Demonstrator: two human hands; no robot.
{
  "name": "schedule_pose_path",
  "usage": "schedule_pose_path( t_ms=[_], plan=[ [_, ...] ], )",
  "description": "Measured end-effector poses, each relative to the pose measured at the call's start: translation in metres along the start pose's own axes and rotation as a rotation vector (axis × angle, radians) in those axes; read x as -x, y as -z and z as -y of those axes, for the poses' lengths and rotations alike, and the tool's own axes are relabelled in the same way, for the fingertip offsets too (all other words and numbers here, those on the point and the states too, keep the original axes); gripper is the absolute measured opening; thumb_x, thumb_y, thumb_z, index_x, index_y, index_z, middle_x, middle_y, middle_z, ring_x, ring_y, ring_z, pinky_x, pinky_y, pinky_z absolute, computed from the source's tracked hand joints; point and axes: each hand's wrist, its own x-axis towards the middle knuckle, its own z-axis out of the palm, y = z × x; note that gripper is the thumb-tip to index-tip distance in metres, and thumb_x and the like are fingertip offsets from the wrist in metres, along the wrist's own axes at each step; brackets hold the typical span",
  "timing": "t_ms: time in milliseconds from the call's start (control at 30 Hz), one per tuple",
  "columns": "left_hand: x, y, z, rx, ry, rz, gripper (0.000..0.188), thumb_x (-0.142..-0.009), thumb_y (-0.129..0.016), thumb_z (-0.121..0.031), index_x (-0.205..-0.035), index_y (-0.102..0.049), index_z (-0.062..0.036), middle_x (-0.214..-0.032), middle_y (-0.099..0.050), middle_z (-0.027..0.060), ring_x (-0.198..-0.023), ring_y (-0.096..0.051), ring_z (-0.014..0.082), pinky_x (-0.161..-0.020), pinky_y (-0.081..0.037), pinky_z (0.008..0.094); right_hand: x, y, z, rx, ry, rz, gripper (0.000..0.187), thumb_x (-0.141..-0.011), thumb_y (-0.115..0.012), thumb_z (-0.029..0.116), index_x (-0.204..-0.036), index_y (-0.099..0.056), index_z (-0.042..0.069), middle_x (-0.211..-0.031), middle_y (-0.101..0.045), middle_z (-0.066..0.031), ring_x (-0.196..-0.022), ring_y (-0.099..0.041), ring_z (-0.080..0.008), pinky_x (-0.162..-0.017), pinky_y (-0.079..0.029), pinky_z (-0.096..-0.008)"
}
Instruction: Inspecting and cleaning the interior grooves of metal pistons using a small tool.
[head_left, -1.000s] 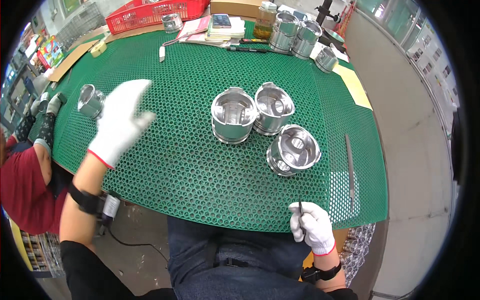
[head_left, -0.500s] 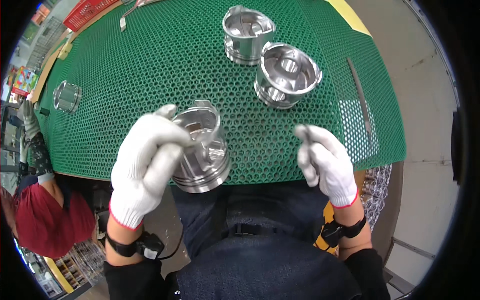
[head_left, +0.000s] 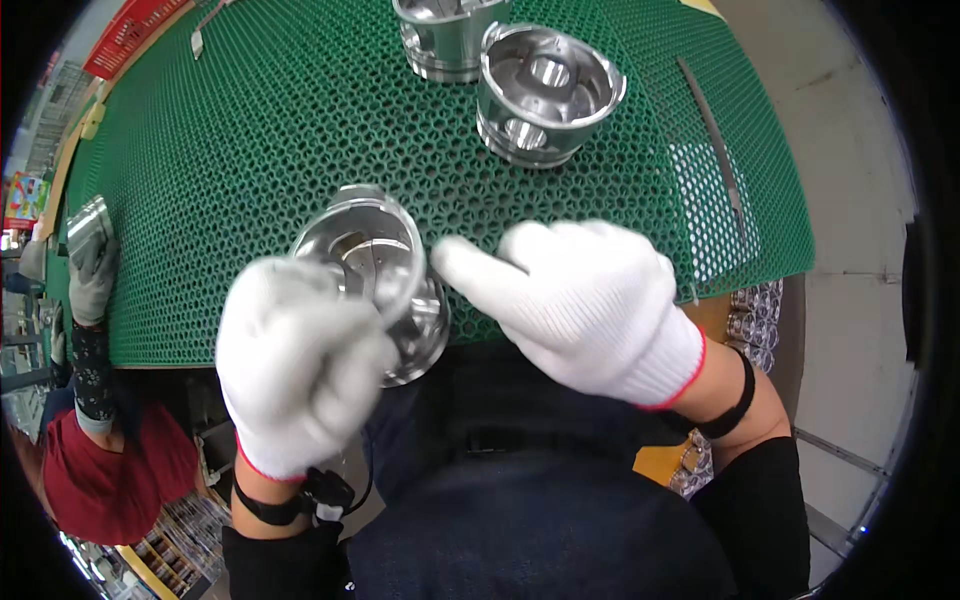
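Observation:
My left hand (head_left: 300,365), in a white knit glove and smeared by motion, grips the side of a shiny metal piston (head_left: 425,320) at the mat's front edge. The piston tilts with its hollow open end up and toward me. Close to its right side is my right hand (head_left: 580,300), also white-gloved, back upward. Its thumb points at the piston's rim while the other fingers curl under; whatever they hold is hidden. Two more pistons stand hollow side up farther off: one nearer (head_left: 550,95), another (head_left: 450,40) behind it, cut by the upper edge.
A green perforated mat (head_left: 230,200) covers the table. A long, thin dark metal strip (head_left: 715,140) lies at its right. On the left, a co-worker's gloved hand (head_left: 92,285) holds another piston (head_left: 90,228). A red crate (head_left: 125,38) sits far left; stacked metal parts (head_left: 755,325) show below right.
My right hand has swung left to the piston, and the small dark tool seen in it is now hidden. The piston tips more toward me. The co-worker's hand has reached the far-left piston.

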Motion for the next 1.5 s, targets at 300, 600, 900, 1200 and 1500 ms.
schedule_pose_path(
  t_ms=[300, 600, 900, 1200, 1500],
  plan=[
    [0.030, 0.009, -0.008, -0.270, -0.140, 0.097, 0.041, -0.079, -0.077, -0.050, -0.081, -0.062, -0.0115, -0.083, -0.051, 0.0026, -0.080, -0.055, 0.0230, -0.078, -0.049, 0.0466, 0.025, -0.002, -0.024, -1.095, -0.572, 0.451, 0.033, -0.095, -0.057, 0.019, -0.125, -0.068, 0.009, -0.092, -0.074, -0.0052, -0.073, -0.067, -0.0161, -0.069, -0.055, -0.0297],
    [0.008, 0.017, -0.009, -0.169, -0.139, 0.031, 0.045, -0.084, -0.067, -0.048, -0.076, -0.062, -0.0036, -0.085, -0.057, 0.0109, -0.079, -0.060, 0.0306, -0.068, -0.048, 0.0459, 0.042, 0.006, -0.029, -1.431, -0.765, 0.454, 0.038, -0.096, -0.055, 0.011, -0.133, -0.064, 0.004, -0.088, -0.070, -0.0032, -0.059, -0.056, -0.0037, -0.053, -0.046, -0.0197],
    [-0.020, -0.019, 0.031, -0.006, -0.081, -0.043, 0.032, -0.090, -0.069, -0.038, -0.097, -0.067, -0.0067, -0.103, -0.059, 0.0117, -0.098, -0.059, 0.0321, -0.099, -0.048, 0.0509, 0.002, -0.001, -0.039, -0.167, -0.008, -0.073, 0.036, -0.083, -0.065, 0.007, -0.118, -0.069, 0.012, -0.068, -0.053, -0.0048, -0.057, -0.059, -0.0172, -0.048, -0.046, -0.0290],
    [-0.003, -0.027, -0.012, -0.182, -0.108, 0.097, 0.022, -0.087, -0.072, -0.023, -0.102, -0.066, -0.0083, -0.086, -0.058, 0.0043, -0.079, -0.056, 0.0281, -0.081, -0.048, 0.0435, 0.015, -0.001, -0.014, -0.031, -0.217, 0.136, 0.030, -0.084, -0.063, 0.014, -0.113, -0.068, 0.012, -0.074, -0.059, -0.0048, -0.066, -0.065, -0.0175, -0.055, -0.053, -0.0316],
    [0.021, -0.009, 0.033, 0.638, 0.573, -0.314, 0.053, -0.086, -0.049, 0.006, -0.139, -0.050, 0.0034, -0.146, -0.047, 0.0182, -0.139, -0.045, 0.0301, -0.121, -0.030, 0.0427, 0.058, 0.002, -0.042, -1.553, -0.846, 0.219, 0.035, -0.098, -0.053, 0.007, -0.131, -0.062, -0.002, -0.088, -0.070, -0.0066, -0.053, -0.050, -0.0024, -0.046, -0.037, -0.0168]
  ],
)
